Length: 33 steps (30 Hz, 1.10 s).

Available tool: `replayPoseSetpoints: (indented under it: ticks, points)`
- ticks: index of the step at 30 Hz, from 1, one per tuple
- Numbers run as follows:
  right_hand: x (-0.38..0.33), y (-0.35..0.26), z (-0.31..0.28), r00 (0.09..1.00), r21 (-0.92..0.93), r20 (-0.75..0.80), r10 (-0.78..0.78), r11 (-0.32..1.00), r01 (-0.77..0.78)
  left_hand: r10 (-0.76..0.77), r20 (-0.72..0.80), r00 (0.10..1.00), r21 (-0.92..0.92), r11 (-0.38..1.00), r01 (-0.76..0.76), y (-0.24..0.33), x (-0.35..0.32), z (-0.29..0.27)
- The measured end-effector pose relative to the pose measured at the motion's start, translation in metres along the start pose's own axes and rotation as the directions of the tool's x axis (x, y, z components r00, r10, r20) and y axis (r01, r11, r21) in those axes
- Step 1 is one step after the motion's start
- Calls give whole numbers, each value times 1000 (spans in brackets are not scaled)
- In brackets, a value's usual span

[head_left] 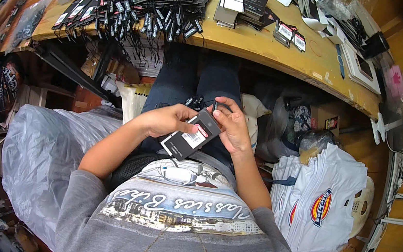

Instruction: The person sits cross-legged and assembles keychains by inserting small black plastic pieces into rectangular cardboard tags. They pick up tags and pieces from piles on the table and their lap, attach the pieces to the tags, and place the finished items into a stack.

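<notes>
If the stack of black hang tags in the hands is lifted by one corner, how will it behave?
The stack of black tags looks like flat, stiff card, so it probably stays straight. Being loose and glossy, the tags may slide apart. The cords would likely dangle from the left hand and right hand.

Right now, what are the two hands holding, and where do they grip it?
Both hold one small stack of black card hang tags: the left hand over its left edge, the right hand at its upper, string end.

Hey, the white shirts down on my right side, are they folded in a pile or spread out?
Folded in a pile: the white shirts lie stacked flat, edges layered, one chest logo on top.
</notes>
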State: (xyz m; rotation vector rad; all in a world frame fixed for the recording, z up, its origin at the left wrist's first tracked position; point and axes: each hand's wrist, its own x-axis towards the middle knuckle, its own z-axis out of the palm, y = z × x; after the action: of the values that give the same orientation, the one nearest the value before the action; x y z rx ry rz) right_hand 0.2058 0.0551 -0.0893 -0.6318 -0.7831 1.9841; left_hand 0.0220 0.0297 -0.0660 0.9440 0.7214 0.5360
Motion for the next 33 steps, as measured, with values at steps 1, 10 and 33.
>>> replayPoseSetpoints:
  ticks: [1,10,33]
  points:
    - [-1,-1,3,999,-18,2,-38,999,38,10,-17,1000,49,999,-9,-1,2,0]
    - [0,-5,-13,994,400,-8,105,912,-94,3,75,997,503,863,-40,21,-37,-8]
    - [16,29,-22,935,485,-72,348,831,-272,250,946,207,-46,735,-677,69,-71,-15]
